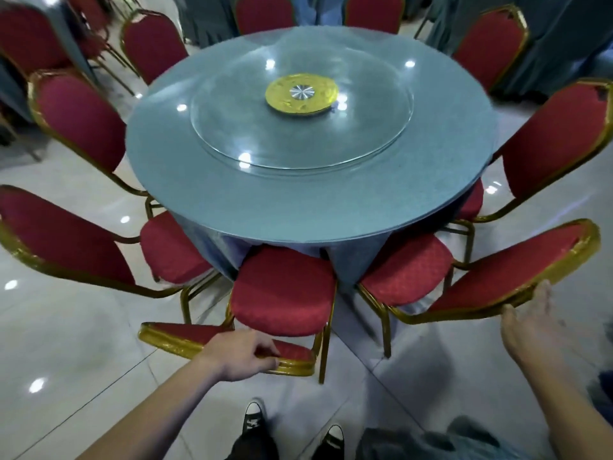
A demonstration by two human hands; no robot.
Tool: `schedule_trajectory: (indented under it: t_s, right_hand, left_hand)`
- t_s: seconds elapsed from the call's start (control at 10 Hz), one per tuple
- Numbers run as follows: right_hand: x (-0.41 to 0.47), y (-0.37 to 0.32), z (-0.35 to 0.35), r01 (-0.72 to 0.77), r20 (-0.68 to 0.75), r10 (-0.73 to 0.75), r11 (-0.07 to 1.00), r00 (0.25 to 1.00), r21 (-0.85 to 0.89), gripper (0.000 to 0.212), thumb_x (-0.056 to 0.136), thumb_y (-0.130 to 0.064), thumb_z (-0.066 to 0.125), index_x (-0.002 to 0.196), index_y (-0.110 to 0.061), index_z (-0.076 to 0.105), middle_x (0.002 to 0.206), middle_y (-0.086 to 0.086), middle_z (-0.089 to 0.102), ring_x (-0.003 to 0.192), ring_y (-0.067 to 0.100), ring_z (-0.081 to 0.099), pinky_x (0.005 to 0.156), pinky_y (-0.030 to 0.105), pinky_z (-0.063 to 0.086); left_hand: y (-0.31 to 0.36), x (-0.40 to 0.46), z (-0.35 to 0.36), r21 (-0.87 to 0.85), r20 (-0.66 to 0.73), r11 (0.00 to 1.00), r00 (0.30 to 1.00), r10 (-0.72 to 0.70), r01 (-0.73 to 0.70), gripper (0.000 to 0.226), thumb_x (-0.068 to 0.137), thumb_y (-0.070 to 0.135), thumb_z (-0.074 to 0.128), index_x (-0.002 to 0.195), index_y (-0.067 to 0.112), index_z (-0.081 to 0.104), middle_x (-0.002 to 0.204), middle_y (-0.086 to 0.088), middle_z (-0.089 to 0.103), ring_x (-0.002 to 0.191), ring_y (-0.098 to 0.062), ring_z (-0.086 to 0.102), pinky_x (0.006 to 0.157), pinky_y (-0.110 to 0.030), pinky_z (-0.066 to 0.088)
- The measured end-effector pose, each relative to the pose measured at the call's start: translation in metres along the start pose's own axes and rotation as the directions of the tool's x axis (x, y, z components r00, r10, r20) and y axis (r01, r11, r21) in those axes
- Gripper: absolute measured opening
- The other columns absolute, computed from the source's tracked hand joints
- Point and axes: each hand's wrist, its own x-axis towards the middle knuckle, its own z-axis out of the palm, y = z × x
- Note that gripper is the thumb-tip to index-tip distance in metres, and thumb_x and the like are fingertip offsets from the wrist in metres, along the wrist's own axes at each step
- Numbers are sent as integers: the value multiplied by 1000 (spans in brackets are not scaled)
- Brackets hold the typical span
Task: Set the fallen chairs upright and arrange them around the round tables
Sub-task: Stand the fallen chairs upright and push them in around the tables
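Left hand (243, 355) grips the near chair (282, 293) by its backrest top, right hand (530, 322) spread against the next chair (497, 277) (rigid frames, probably light, best held there).

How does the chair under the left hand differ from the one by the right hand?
The left hand grips the centre chair by its backrest top; the right hand lies open against the right chair. The centre chair faces the table squarely; the right chair sits angled. Both are red with gold frames.

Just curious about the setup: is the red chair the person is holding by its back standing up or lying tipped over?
Upright. The chair stands on its legs, seat level facing the table; the left hand grips its backrest top.
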Motion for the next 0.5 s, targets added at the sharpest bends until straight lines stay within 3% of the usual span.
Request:
schedule_trajectory:
  t_s: [0.1, 0.2, 0.3, 0.4, 0.5]
  right_hand:
    - [6, -14, 7, 118, 19, -118, 993, 993, -26, 77, 103, -36, 48, 161, -13, 3, 169, 10, -3, 153, 35, 7, 122, 54, 13]
    - [11, -7, 14, 182, 5, -183, 980, 983, -76, 76, 102, -29, 48, 160, -8, 3, 168, 15, -4, 154, 33, 0, 124, 52, 9]
    - [19, 5, 8, 203, 13, -203, 971, 979, -128, 75, 102, -28, 46, 160, -10, 2, 168, 15, -5, 155, 32, 0, 125, 51, 9]
    - [22, 4, 0, 152, 20, -151, 979, 988, -139, 77, 101, -32, 49, 160, -10, 4, 168, 14, -4, 155, 32, 1, 125, 49, 8]
    - [12, -13, 2, 144, -29, -148, 985, 989, -97, 80, 96, -36, 55, 159, -10, 13, 167, 16, 9, 152, 37, 13, 124, 51, 11]
  left_hand:
    - [2, -3, 4, 38, -39, 999, 999, -35, 37, 40, 86, 72, 53, 117, 49, 64, 115, 26, 66, 107, -3, 59, 84, -29, 46]
    - [2, -1, 1, -21, -17, 999, 999, -41, 41, 37, 85, 70, 59, 114, 47, 68, 107, 25, 66, 99, 0, 59, 79, -25, 46]
    - [1, -2, -5, -90, 26, 995, 999, -28, 30, 30, 85, 61, 68, 107, 41, 73, 99, 22, 69, 91, 1, 62, 78, -24, 50]
    - [2, -3, -2, -120, 48, 992, 998, -27, 32, 27, 83, 58, 70, 102, 39, 74, 96, 16, 72, 88, -5, 67, 81, -31, 56]
    - [9, 0, 2, -241, -25, 970, 999, -35, 28, 26, 88, 53, 67, 97, 30, 75, 94, 9, 73, 85, -16, 72, 83, -40, 58]
